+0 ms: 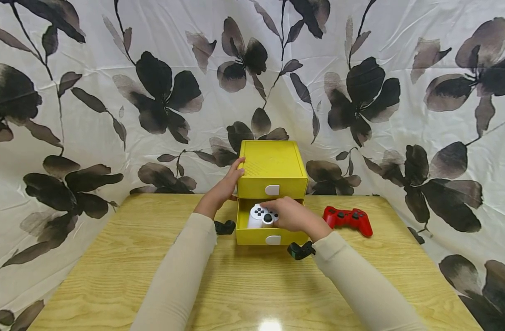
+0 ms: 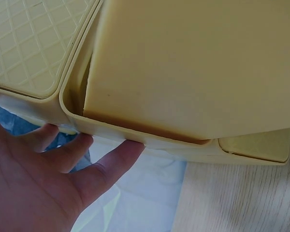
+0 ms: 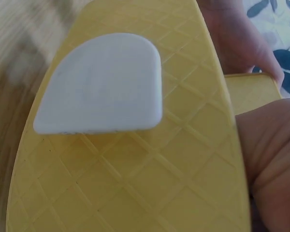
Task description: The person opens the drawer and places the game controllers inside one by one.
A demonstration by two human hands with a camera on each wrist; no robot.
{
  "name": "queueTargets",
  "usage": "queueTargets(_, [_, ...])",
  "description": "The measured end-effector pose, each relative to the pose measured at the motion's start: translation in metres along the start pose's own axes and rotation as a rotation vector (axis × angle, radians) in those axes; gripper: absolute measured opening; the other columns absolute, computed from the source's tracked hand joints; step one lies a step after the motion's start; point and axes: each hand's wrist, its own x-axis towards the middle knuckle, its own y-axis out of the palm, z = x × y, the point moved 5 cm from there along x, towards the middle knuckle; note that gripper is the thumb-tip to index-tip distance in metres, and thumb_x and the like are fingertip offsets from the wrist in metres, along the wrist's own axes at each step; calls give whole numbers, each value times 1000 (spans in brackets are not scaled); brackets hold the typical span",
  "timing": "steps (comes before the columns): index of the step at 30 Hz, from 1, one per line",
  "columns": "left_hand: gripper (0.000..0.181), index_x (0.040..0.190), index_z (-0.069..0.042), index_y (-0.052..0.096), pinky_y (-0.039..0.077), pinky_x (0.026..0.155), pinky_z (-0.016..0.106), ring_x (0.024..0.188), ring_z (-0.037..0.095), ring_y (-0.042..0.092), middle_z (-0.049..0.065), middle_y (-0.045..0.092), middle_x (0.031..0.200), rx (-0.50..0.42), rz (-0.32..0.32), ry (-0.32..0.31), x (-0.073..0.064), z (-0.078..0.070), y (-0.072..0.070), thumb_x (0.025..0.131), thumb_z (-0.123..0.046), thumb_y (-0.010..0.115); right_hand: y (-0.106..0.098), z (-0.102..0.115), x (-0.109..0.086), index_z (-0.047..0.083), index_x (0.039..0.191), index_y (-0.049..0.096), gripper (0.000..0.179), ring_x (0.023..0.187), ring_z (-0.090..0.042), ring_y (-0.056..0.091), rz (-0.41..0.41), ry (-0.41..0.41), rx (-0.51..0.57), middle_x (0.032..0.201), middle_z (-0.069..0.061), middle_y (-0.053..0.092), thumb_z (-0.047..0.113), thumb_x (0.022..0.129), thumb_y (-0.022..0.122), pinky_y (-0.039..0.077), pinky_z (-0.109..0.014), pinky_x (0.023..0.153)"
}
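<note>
A yellow two-drawer box (image 1: 273,158) stands on the table, its lower drawer (image 1: 252,237) pulled out and its upper one closed. My left hand (image 1: 222,187) rests against the box's left side, fingers extended; in the left wrist view, the fingertips (image 2: 133,146) touch the frame's edge. Inside the lower drawer lies a white game controller (image 1: 254,221), tilted up. My right hand (image 1: 293,214) grips its right part, which the hand mostly hides. The right wrist view shows the lower drawer's white pull tab (image 3: 106,87) up close, with the right hand behind the drawer front.
A red game controller (image 1: 348,218) lies on the wooden table (image 1: 252,285) to the right of the box. Behind the table hangs a white cloth (image 1: 203,119) with dark flowers. Black straps and cameras sit at both wrists.
</note>
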Motion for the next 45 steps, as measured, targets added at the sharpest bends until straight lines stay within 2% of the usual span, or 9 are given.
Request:
queueTargets(3, [46, 139, -49, 6, 37, 91, 62, 136, 36, 20, -1, -2, 154, 0, 6, 7, -8, -8, 2, 96, -47, 23, 2, -2, 2, 21, 128, 54, 52, 86, -11, 53, 23, 16, 11, 114, 2, 63, 13, 79, 68, 46, -28, 83])
queueTargets(7, [47, 139, -47, 6, 35, 93, 63, 136, 35, 20, -2, -2, 153, -6, 7, 9, -10, -11, 2, 96, -47, 23, 5, -5, 5, 22, 127, 54, 51, 89, -12, 53, 43, 35, 17, 115, 2, 62, 15, 79, 69, 45, -29, 87])
queueTargets(14, [43, 132, -58, 9, 35, 91, 65, 137, 33, 19, -7, -2, 153, -32, -1, 6, 12, 9, -2, 93, -55, 26, 8, -9, 8, 23, 126, 55, 50, 94, -11, 54, 69, 55, 55, 118, 4, 61, 19, 79, 70, 44, -31, 92])
queueTargets(17, [41, 129, -62, 11, 37, 90, 64, 136, 32, 21, -8, -1, 153, -21, -17, 12, 13, 11, -2, 91, -58, 27, 8, -11, 9, 23, 126, 55, 50, 95, -10, 54, 80, 64, 63, 119, 4, 60, 21, 79, 70, 44, -31, 92])
queueTargets(21, [41, 128, -62, 12, 39, 88, 63, 135, 32, 22, -7, 1, 153, -17, -28, 28, 12, 11, -2, 90, -57, 27, 8, -11, 9, 24, 127, 55, 50, 96, -10, 54, 88, 67, 75, 120, 4, 60, 22, 79, 70, 44, -31, 92])
queueTargets(28, [42, 131, -60, 11, 38, 89, 62, 135, 32, 22, -7, 1, 153, -20, -18, 11, 12, 10, -1, 92, -57, 26, 5, -10, 4, 26, 127, 55, 52, 107, -10, 54, 60, 51, 127, 124, 7, 58, 19, 78, 70, 43, -33, 96])
queueTargets(37, [48, 140, -47, 4, 40, 89, 61, 136, 36, 21, -1, -2, 154, 16, 11, 11, -10, -8, 3, 95, -49, 23, -1, -3, -6, 24, 129, 52, 51, 116, -10, 52, 13, 15, 178, 127, 10, 56, 22, 81, 68, 43, -35, 97])
queueTargets(45, [47, 139, -48, 5, 39, 90, 60, 135, 35, 22, -2, -1, 153, 14, 3, 4, -13, -11, 3, 96, -49, 23, -9, 6, -21, 22, 129, 52, 47, 119, -11, 50, -77, -34, 194, 128, 8, 55, 25, 84, 64, 42, -36, 98])
